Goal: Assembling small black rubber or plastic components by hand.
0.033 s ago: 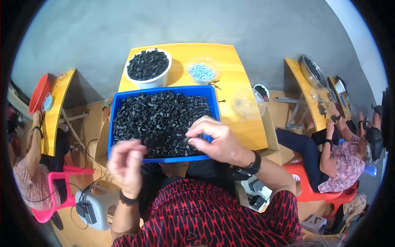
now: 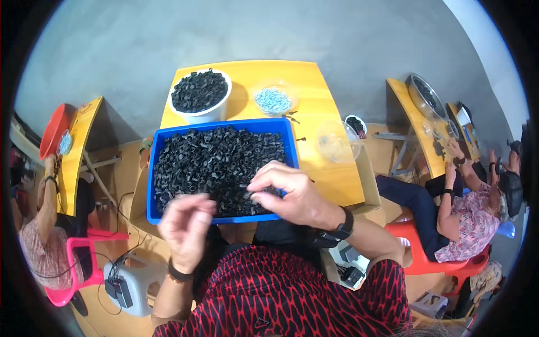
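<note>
A blue tray [image 2: 152, 185] full of small black plastic parts [image 2: 219, 157] lies on the near part of the yellow table. Over its near right corner is my right hand [image 2: 295, 194], thumb and forefinger pinched on a small black part [image 2: 247, 195]. My left hand [image 2: 185, 230] hangs at the tray's near left edge, its fingers bent and smeared by motion. Whether it holds anything is not visible. Behind the tray stand a white bucket [image 2: 213, 114] heaped with similar black parts and a clear bowl [image 2: 292, 92] of small light-blue pieces [image 2: 272, 101].
Another clear bowl [image 2: 337, 143] sits on the yellow table [image 2: 331, 185] to the right, near a few loose black parts [image 2: 292, 117]. Below the table's right edge is a small white bucket [image 2: 359, 121]. People sit at tables on both sides; a grey wall [image 2: 269, 33] stands behind.
My left hand has moved rightward, closer to my right hand. The right hand has shifted slightly left, still pinching.
</note>
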A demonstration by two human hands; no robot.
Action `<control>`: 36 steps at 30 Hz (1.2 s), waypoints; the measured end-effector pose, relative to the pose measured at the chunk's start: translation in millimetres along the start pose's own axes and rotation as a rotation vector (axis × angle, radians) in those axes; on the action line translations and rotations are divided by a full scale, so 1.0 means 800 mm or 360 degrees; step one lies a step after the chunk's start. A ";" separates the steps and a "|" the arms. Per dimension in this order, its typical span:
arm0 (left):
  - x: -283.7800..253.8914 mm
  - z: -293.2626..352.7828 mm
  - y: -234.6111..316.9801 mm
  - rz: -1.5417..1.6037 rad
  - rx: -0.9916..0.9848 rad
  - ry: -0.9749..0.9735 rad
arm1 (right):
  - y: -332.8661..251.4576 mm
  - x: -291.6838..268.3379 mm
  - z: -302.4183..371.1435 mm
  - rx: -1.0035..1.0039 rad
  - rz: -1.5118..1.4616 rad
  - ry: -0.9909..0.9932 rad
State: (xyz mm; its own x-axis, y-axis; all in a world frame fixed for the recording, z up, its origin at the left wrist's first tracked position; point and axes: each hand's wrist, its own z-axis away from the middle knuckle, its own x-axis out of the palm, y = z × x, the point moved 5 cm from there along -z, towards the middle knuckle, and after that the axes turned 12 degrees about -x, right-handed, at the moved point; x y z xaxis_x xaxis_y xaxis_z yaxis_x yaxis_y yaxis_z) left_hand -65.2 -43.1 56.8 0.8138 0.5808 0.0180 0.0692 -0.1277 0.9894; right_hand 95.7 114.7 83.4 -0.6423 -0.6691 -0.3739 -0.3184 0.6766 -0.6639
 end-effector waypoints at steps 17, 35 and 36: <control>0.116 -0.037 -0.040 0.0187 -0.0308 -0.0414 | 0.051 -0.173 0.060 0.0320 0.0692 0.0231; 0.118 -0.036 -0.061 -0.0097 -0.0149 -0.0317 | 0.055 -0.149 0.122 0.0180 0.1302 -0.0522; 0.118 -0.037 -0.059 -0.0135 -0.0140 -0.0320 | 0.054 -0.150 0.120 0.0180 0.1294 -0.0524</control>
State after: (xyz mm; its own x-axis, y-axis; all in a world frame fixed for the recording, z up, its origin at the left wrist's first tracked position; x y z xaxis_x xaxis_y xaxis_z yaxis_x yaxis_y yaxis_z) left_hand -8.6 41.7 15.9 0.9063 0.4138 -0.0861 0.0990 -0.0098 0.9950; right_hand 225.8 194.8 37.8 -0.4011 -0.0604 -0.9140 0.2316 0.9587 -0.1650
